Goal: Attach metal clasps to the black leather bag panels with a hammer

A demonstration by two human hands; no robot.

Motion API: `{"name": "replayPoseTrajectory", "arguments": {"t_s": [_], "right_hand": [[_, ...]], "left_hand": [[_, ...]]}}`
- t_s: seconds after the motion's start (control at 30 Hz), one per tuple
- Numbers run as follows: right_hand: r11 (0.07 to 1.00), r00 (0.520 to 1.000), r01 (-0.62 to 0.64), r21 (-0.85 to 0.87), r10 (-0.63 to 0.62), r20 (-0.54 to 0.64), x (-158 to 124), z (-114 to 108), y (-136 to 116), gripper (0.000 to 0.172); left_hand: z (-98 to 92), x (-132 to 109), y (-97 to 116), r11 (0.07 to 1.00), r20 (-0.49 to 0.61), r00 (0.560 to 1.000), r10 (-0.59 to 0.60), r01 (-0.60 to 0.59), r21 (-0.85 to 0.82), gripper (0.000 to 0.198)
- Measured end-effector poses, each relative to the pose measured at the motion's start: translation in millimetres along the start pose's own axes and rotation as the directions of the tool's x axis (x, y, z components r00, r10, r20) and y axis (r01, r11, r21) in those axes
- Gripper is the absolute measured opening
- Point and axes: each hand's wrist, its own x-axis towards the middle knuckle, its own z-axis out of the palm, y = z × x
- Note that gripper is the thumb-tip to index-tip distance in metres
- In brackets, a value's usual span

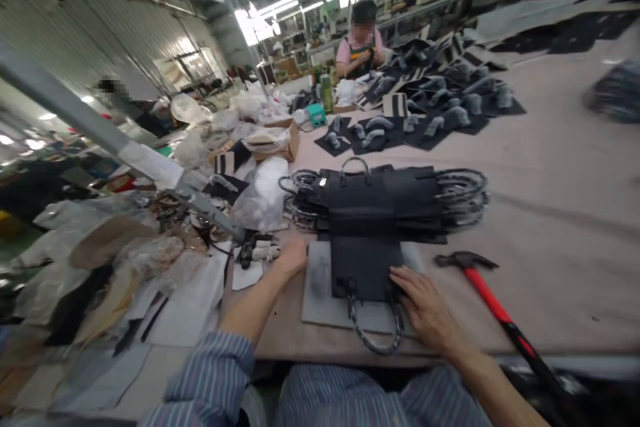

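Observation:
A black bag panel (367,253) with a wrapped, rope-like handle (375,347) lies over a grey board (316,287) at the table's front. My right hand (423,300) rests on the panel's right edge near the handle's base, its fingers stretched out. Left of the board is my left hand (294,257), smeared and with its fingers not readable. It is close to the board's upper left corner, beside several small white and dark parts (263,250). Behind the panel is a stack of black bag pieces (415,193) with wrapped handles at both ends.
A claw hammer (487,293) with a red and black handle lies to the right. More black pieces with wrapped handles (430,120) spread across the far table. Plastic bags and scraps (125,260) pile up at left, under a slanting metal post (120,140). A co-worker (361,47) sits beyond.

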Motion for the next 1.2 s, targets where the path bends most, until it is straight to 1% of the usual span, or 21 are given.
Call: {"name": "replayPoseTrajectory", "arguments": {"t_s": [0.13,0.23,0.27,0.37,0.43,0.47,0.5,0.53,0.57,0.6,0.63,0.67,0.7,0.73,0.77,0.83,0.9,1.0,1.2], "right_hand": [[0.998,0.997,-0.061,0.035,0.060,0.043,5.9,-11.2,-14.3,0.047],[0.997,0.997,-0.066,0.045,0.064,0.040,5.9,-15.6,-18.0,0.048],[0.997,0.997,-0.064,0.046,0.062,0.038,5.8,-16.3,-18.5,0.049],[0.997,0.997,-0.068,0.046,0.066,0.037,6.1,-16.7,-18.9,0.049],[0.996,0.996,-0.076,0.049,0.074,0.045,6.3,-16.5,-18.9,0.049],[0.996,0.996,-0.080,0.050,0.078,0.050,6.3,-16.6,-18.9,0.049],[0.995,0.995,-0.084,0.052,0.081,0.055,6.3,-16.7,-18.9,0.049],[0.995,0.995,-0.086,0.053,0.083,0.060,6.3,-17.0,-19.0,0.050],[0.995,0.994,-0.090,0.052,0.087,0.064,6.2,-17.3,-19.2,0.050],[0.994,0.994,-0.094,0.050,0.090,0.068,6.1,-17.8,-19.5,0.050],[0.994,0.993,-0.097,0.047,0.093,0.073,6.1,-18.3,-19.7,0.049],[0.994,0.993,-0.098,0.044,0.095,0.077,6.1,-18.8,-20.0,0.049],[0.994,0.992,-0.099,0.041,0.096,0.081,6.2,-19.2,-20.2,0.049],[0.994,0.992,-0.101,0.039,0.097,0.083,6.2,-19.5,-20.4,0.048],[0.994,0.992,-0.101,0.038,0.098,0.082,6.2,-19.8,-20.5,0.049],[0.994,0.992,-0.101,0.037,0.098,0.078,6.2,-20.0,-20.5,0.049],[0.994,0.992,-0.103,0.038,0.100,0.078,6.2,-20.2,-20.6,0.049],[0.993,0.991,-0.111,0.043,0.107,0.078,6.6,-21.0,-21.4,0.050],[0.994,0.992,-0.105,0.030,0.103,0.077,7.3,-23.2,-22.2,0.049]], "left_hand": [[6.3,3.3,1.3,0.998,-0.046,0.999,0.014,-0.016,-0.054,0.021],[7.2,6.0,1.7,0.991,-0.082,0.996,-0.017,0.005,-0.136,0.004],[5.6,6.4,0.1,0.985,-0.087,0.996,-0.029,0.014,-0.169,0.004],[-5.0,2.9,-8.2,0.959,-0.078,0.995,-0.068,0.043,-0.281,0.019],[-13.6,-5.0,-10.4,0.928,-0.072,0.993,-0.090,0.057,-0.369,0.018],[-16.7,-10.6,-8.1,0.882,-0.080,0.992,-0.095,0.046,-0.469,0.014],[-18.2,-17.0,-2.8,0.799,-0.091,0.992,-0.090,0.017,-0.601,0.012],[-17.5,-23.8,5.6,0.676,-0.099,0.992,-0.072,-0.024,-0.736,0.014],[-14.3,-30.6,16.9,0.522,-0.108,0.993,-0.044,-0.070,-0.850,0.020],[-8.7,-36.9,30.4,0.362,-0.123,0.992,-0.008,-0.111,-0.925,0.027],[-1.0,-42.2,45.3,0.240,-0.140,0.990,0.031,-0.143,-0.960,0.032],[8.4,-46.3,60.5,0.168,-0.165,0.984,0.065,-0.174,-0.970,0.035],[18.6,-49.1,74.8,0.127,-0.193,0.977,0.092,-0.204,-0.971,0.035],[28.9,-50.8,87.4,0.114,-0.224,0.968,0.111,-0.236,-0.965,0.032],[38.6,-51.7,97.5,0.126,-0.253,0.959,0.127,-0.269,-0.955,0.028],[53.9,-52.1,109.9,0.200,-0.302,0.941,0.153,-0.329,-0.923,0.020],[62.5,-52.2,113.3,0.278,-0.347,0.923,0.165,-0.381,-0.882,0.013],[65.4,-52.8,111.4,0.329,-0.385,0.908,0.165,-0.419,-0.846,0.009],[65.4,-53.3,111.5,0.373,-0.410,0.896,0.171,-0.444,-0.814,0.008]]}}
